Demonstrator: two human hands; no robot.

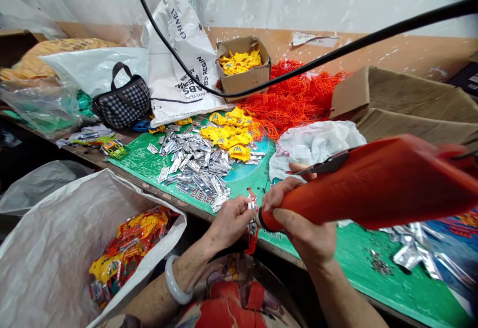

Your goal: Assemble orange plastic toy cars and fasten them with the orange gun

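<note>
My right hand [298, 218] grips a big orange electric screwdriver [377, 183], its tip pointing left at a small red and silver part [252, 218]. My left hand [229, 221] pinches that part at the table's front edge. A white bangle [175, 280] sits on my left wrist. Silver blades [194, 166] lie in a heap on the green mat [142, 161], with yellow plastic pieces [229, 134] behind them.
A white sack [56, 248] at lower left holds finished yellow and red items [127, 248]. Orange plastic frames [295, 96], a cardboard box [244, 66] of yellow pieces, a checked bag [121, 101], a crumpled plastic bag [313, 144] and black cables [261, 86] lie further back.
</note>
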